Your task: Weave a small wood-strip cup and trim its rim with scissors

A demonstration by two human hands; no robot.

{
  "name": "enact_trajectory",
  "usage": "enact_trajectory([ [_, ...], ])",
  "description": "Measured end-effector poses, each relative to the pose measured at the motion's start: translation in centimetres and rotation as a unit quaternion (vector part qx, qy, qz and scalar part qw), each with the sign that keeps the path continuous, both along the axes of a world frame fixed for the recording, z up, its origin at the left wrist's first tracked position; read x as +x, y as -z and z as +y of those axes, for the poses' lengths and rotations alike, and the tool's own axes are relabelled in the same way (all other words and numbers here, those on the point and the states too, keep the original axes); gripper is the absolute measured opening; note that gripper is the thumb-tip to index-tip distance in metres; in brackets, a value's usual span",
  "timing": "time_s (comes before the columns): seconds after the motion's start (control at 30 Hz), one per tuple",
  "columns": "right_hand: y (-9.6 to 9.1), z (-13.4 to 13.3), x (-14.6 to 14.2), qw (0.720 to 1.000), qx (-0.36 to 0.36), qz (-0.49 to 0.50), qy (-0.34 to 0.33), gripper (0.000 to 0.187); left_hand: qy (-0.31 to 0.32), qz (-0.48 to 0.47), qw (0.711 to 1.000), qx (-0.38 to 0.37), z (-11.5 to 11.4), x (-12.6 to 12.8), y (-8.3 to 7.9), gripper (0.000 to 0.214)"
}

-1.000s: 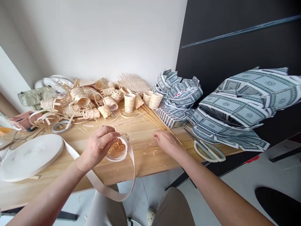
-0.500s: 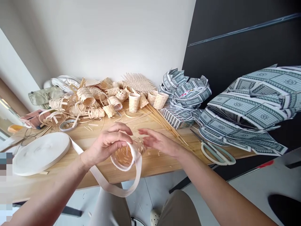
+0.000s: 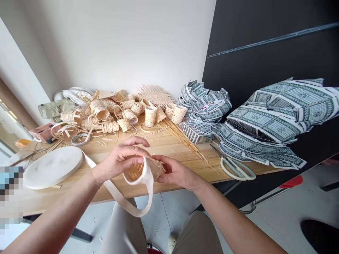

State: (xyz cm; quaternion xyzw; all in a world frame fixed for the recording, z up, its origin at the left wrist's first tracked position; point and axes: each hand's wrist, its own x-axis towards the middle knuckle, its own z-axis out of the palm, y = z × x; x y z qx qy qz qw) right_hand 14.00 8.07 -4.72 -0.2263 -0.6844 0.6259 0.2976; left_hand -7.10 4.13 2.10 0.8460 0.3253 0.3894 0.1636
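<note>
- White tape [image 3: 116, 192] edges the rim of a woven cup [image 3: 156, 167], tilted sideways between the left hand [image 3: 118, 160] and right hand [image 3: 180, 173] at the near edge of the tabletop [image 3: 159, 145].
- Left hand: half-curled, thumb and fingers pinching the cup's rim.
- Right hand: partly closed around the cup's right end.
- Tape roll [image 3: 53, 166] flat on the left; scissors [image 3: 236, 168] on the right.

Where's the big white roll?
In the head view, the round roll of white band lies at left on the wooden table, in front of the pale tape ring.
</note>
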Motion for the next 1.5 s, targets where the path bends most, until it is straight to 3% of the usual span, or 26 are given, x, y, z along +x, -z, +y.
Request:
enact_trajectory([
  [0.07, 0.3, -0.2, -0.2, 0.99, 0.075, -0.026, 0.116, 0.049, -0.077, -0.031, 0.996, 0.027, -0.3, -0.2, 0.1, 0.021],
  [0.17, 1.0, -0.4, -0.3, 0.929, 0.201, -0.083, 0.299, 0.046, -0.224, -0.124, 0.967, 0.022, -1.1, -0.5, 0.9, 0.02],
  [0.23, 1.5, -0.4, -0.5, 0.883, 0.275, -0.104, 0.367, 0.049, -0.265, -0.156, 0.951, -0.029, -1.7, -0.5, 1.9, 0.02],
  [0.3, 2.0, -0.5, -0.8, 0.85, 0.335, -0.109, 0.393, 0.051, -0.26, -0.151, 0.95, -0.079, -2.1, -0.3, 3.2, 0.023],
  [0.43, 2.5, -0.7, -1.8, 0.814, 0.396, -0.11, 0.41, 0.056, -0.268, -0.178, 0.929, -0.186, -2.5, 0.6, 5.4, 0.035],
  [0.57, 2.7, -0.9, -2.5, 0.806, 0.409, -0.114, 0.413, 0.059, -0.195, -0.308, 0.89, -0.275, -3.0, 1.6, 6.1, 0.038],
  [0.77, 3.6, -0.8, -4.0, 0.838, 0.337, -0.152, 0.402, 0.067, -0.143, -0.389, 0.853, -0.317, -2.8, 1.7, 6.5, 0.033],
  [0.83, 4.0, -0.9, -4.8, 0.847, 0.323, -0.158, 0.392, 0.065, -0.149, -0.381, 0.858, -0.312, -2.5, 1.3, 6.4, 0.03],
  [1.0, 4.1, -1.3, -5.1, 0.864, 0.338, -0.176, 0.33, 0.072, -0.209, -0.286, 0.903, -0.244, -2.0, -0.4, 5.5, 0.027],
  [1.17, 2.4, -1.7, -1.4, 0.857, 0.347, -0.19, 0.329, 0.021, -0.265, -0.178, 0.922, -0.217, -1.9, -1.1, 4.7, 0.022],
  [1.27, 2.1, -1.9, 1.5, 0.856, 0.352, -0.19, 0.327, 0.018, -0.283, -0.135, 0.927, -0.206, -2.3, -0.4, 4.6, 0.02],
  [1.3, 2.3, -1.9, 2.6, 0.85, 0.359, -0.199, 0.331, 0.018, -0.287, -0.123, 0.929, -0.2, -2.5, -0.2, 4.6, 0.019],
  [1.37, 2.9, -1.7, 5.2, 0.811, 0.384, -0.251, 0.363, 0.02, -0.294, -0.094, 0.933, -0.187, -2.9, 0.2, 4.8, 0.018],
  [1.5, 3.5, -0.6, 11.4, 0.693, 0.345, -0.439, 0.457, 0.029, -0.315, -0.027, 0.938, -0.145, -3.4, 0.1, 4.9, 0.021],
])
